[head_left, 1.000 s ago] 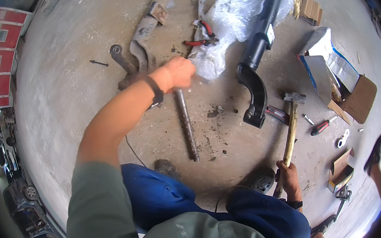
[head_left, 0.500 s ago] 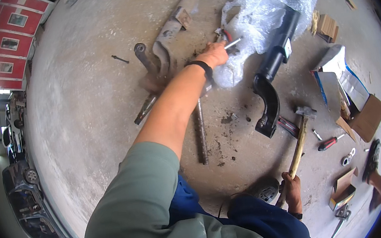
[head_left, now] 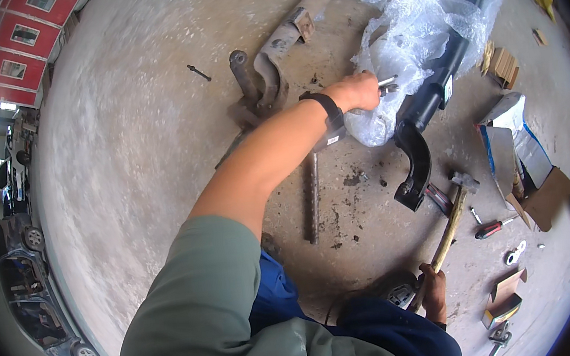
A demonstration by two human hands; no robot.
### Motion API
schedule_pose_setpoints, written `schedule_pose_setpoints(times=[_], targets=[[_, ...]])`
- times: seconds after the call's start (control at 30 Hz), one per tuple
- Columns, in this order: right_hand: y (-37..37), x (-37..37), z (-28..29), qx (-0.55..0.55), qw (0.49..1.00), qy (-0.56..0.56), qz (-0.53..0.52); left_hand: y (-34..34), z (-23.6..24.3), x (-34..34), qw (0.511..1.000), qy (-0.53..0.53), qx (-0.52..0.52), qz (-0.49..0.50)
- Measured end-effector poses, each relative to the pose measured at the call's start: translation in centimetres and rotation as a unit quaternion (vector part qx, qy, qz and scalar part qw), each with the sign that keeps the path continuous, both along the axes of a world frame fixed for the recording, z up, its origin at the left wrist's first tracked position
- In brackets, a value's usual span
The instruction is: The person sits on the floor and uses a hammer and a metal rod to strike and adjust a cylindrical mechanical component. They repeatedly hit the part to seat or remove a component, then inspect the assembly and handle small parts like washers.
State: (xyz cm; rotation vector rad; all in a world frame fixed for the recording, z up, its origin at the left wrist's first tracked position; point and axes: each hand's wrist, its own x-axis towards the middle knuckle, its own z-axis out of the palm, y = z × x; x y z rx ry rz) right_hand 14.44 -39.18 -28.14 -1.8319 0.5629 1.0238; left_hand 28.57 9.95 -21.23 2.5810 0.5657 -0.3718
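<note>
My left hand reaches forward, closed around a short silver metal tool whose exact kind is hidden by the fingers. Just beyond it lies crumpled clear bubble wrap, partly covering a long black metal tube with a curved arm at its near end. Low on the right, my right hand grips the wooden handle of a sledgehammer, its head resting forward on the floor beside the black arm. A worn, rusty tube with a curved end is to the left, partly hidden behind my left forearm.
A dark metal rod lies below my left wrist among dirt crumbs. To the right are a torn cardboard box, a red-handled screwdriver, a small open box and wood blocks. A car stands far left.
My left hand has moved right with the silver tool, over the edge of the bubble wrap. The view has shifted slightly. My right hand still grips the sledgehammer; another person's foot at right has moved.
</note>
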Motion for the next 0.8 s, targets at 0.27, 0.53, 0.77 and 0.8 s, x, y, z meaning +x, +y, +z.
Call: schedule_pose_setpoints(times=[0.27,0.53,0.77,0.8], targets=[[1.0,0.2,3.3,0.073,0.997,0.024,-0.03,0.5,5.1,-4.0,0.918,-0.067,-0.368,0.13],[0.2,1.9,9.6,0.373,0.898,0.103,-0.21,-1.5,13.1,-5.8,0.839,-0.114,-0.513,0.145],[-0.4,3.5,17.6,0.061,0.998,0.001,0.004,-1.9,14.2,-5.9,0.798,-0.119,-0.559,0.189],[-1.0,3.7,18.7,0.059,0.997,-0.037,0.017,-1.9,13.7,-5.7,0.781,-0.12,-0.581,0.197]])
